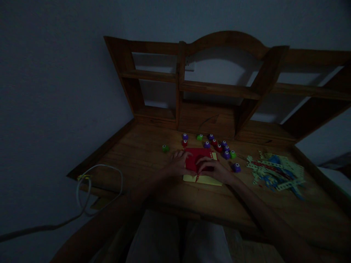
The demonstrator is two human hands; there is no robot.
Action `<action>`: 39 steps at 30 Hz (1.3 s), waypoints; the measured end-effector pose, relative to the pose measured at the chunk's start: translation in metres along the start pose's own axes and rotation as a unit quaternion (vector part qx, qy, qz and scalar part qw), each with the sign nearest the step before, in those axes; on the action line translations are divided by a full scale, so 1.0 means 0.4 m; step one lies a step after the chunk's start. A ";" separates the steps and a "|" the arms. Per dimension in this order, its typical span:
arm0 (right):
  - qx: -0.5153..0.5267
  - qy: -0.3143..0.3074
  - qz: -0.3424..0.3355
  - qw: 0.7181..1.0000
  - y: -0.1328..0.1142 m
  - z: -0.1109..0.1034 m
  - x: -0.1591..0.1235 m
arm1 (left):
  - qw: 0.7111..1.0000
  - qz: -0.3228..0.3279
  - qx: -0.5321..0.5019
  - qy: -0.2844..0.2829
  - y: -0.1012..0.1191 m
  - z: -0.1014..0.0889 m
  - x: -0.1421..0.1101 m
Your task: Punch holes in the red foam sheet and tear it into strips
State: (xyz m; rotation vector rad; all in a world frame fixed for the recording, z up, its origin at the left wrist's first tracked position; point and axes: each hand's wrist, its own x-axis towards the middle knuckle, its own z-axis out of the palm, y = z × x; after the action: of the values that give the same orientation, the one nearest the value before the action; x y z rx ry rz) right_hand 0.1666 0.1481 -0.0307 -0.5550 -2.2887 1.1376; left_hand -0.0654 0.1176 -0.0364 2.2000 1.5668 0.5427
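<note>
A red sheet point(194, 153) lies on the wooden desk, overlapping a pale yellow sheet point(205, 180) that shows along its near edge and at its right corner. My left hand point(178, 163) rests at the red sheet's left side, thumb and fingers apart, fingertips touching it. Over the red sheet's right part, my right hand point(212, 170) is curled with fingertips together. A narrow red strip with light spots point(197, 178) sticks out toward me below those fingertips and appears pinched there. The dim light blurs the exact contact.
Several purple, red and green eye-like pieces point(226, 155) stand behind and right of the sheets; a green one point(165, 148) is at left. A pile of pale, blue and red perforated scraps point(276, 171) lies right. A wooden shelf unit point(216, 87) rises behind; a white cable point(120, 175) loops at left.
</note>
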 end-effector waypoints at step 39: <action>0.003 0.010 0.000 1.000 -0.005 -0.017 -0.032 | 0.999 -0.003 0.036 -0.008 0.019 -0.006 0.008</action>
State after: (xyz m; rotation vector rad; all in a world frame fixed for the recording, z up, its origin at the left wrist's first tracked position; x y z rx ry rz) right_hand 0.1803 0.1438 -0.0290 -0.5623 -2.2682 1.1332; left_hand -0.0597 0.1185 -0.0304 2.2463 1.6081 0.4725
